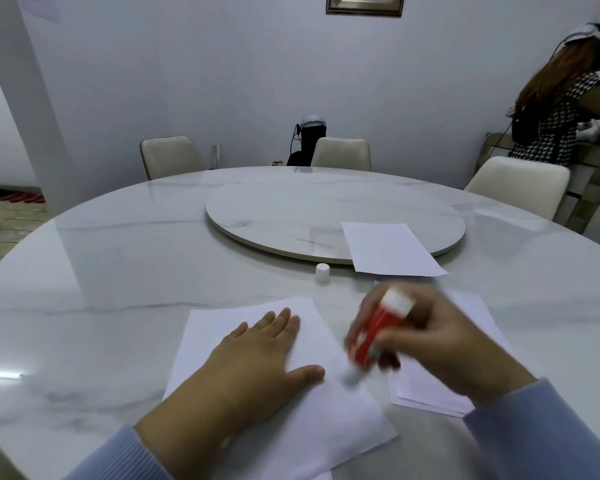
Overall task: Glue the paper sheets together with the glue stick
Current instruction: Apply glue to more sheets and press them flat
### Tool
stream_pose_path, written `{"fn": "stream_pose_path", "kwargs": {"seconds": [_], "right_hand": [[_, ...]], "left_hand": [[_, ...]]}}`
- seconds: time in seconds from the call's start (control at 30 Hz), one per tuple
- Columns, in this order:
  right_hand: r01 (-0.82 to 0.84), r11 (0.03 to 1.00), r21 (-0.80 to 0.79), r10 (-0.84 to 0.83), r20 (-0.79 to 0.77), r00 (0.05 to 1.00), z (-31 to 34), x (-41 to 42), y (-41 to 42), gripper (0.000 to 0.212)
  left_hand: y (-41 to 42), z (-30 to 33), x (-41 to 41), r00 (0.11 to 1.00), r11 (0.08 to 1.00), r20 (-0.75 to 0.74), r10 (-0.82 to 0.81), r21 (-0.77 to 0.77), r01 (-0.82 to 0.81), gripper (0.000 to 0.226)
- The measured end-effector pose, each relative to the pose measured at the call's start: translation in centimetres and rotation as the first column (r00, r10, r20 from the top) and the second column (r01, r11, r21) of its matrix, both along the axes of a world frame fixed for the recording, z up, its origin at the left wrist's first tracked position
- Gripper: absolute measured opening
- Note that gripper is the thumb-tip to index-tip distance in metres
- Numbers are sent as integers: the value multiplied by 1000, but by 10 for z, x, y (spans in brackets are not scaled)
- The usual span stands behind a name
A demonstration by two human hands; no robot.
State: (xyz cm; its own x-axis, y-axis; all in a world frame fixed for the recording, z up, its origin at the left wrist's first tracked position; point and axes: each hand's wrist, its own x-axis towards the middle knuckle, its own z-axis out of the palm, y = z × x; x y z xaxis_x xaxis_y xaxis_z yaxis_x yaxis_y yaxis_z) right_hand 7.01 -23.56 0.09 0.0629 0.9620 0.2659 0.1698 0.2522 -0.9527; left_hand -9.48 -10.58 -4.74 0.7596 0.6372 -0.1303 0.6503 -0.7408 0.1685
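Note:
A white paper sheet (329, 417) lies in front of me on the marble table (118, 271). My left hand (257, 362) rests flat on it, fingers spread. My right hand (426, 341) grips a red glue stick (373, 337), tilted, its white tip touching the sheet near its right edge; the hand is blurred. The glue's white cap (322, 273) stands upright further back. A small stack of sheets (426, 389) lies under my right hand. Another sheet (388, 249) lies half on the turntable.
A round marble turntable (291, 209) sits in the table's middle. Cream chairs (520, 185) stand around the far side. A person (555, 109) stands at a counter at the far right, turned away. A dark device (310, 140) stands behind the far chair.

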Motion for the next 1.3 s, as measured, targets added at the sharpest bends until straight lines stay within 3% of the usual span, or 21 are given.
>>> {"fn": "stream_pose_path", "kwargs": {"seconds": [0.03, 0.1, 0.17, 0.2, 0.3, 0.4, 0.5, 0.57, 0.77, 0.9, 0.97, 1.03, 1.07, 1.13, 1.2, 1.23, 1.3], "right_hand": [[69, 991, 111, -46, -202, 978, 3, 6, 1, 21], [281, 938, 202, -117, -578, 808, 12, 16, 2, 19], [431, 890, 150, -172, -765, 621, 20, 22, 6, 15], [462, 881, 101, -218, -780, 587, 22, 25, 9, 17], [496, 866, -59, -433, -584, 687, 26, 30, 27, 29], [550, 829, -97, -551, -309, 775, 25, 30, 57, 31], [711, 703, -30, -689, 222, 690, 13, 32, 90, 23], [748, 663, -26, -679, 399, 616, 1, 33, 105, 24], [812, 582, -40, -670, 541, 508, -25, 36, 130, 19], [796, 605, -23, -686, 492, 536, -30, 41, 128, 38], [780, 625, 4, -728, 363, 581, -20, 47, 116, 55], [792, 598, 124, -785, 287, 549, -1, 66, 91, 46], [799, 582, 151, -787, 351, 507, 8, 81, 75, 37], [816, 578, 22, -651, 615, 445, 20, 113, 37, 35], [806, 549, -220, -283, 859, 427, 16, 131, 4, 55], [794, 530, -298, -113, 903, 415, 10, 135, -8, 66], [769, 530, -358, -4, 905, 424, 0, 138, -26, 75]], "left_hand": [[-2, 0, 1, 997, 996, -4, 79, 32, -79, 82], [-3, 2, 1, 979, 977, -3, 204, 71, -203, 81], [0, 7, -4, 982, 982, 19, 190, 3, -190, 77], [2, 12, -9, 988, 987, 27, 150, -69, -148, 75], [3, 23, -23, 998, 977, -35, 46, -206, -52, 77], [-10, 17, -17, 990, 988, -90, 105, -108, -114, 85], [-30, 6, 0, 971, 975, -90, 223, -1, -224, 88], [-35, 2, 6, 965, 968, -72, 252, 25, -250, 89], [-25, -1, 0, 980, 979, -32, 195, -57, -197, 82], [-24, 0, -3, 980, 977, -38, 196, -78, -198, 82], [-24, 0, -4, 972, 969, -34, 232, -79, -234, 84], [-25, -1, -4, 961, 958, -34, 276, -69, -278, 85], [-26, -1, -3, 955, 953, -34, 296, -63, -298, 85], [-28, -2, -1, 946, 944, -35, 324, -48, -325, 84], [-31, -2, 1, 941, 941, -42, 335, -36, -336, 84], [-33, -2, 3, 940, 940, -48, 337, -34, -339, 84], [-34, -1, 5, 939, 939, -59, 340, -38, -343, 84]]}}
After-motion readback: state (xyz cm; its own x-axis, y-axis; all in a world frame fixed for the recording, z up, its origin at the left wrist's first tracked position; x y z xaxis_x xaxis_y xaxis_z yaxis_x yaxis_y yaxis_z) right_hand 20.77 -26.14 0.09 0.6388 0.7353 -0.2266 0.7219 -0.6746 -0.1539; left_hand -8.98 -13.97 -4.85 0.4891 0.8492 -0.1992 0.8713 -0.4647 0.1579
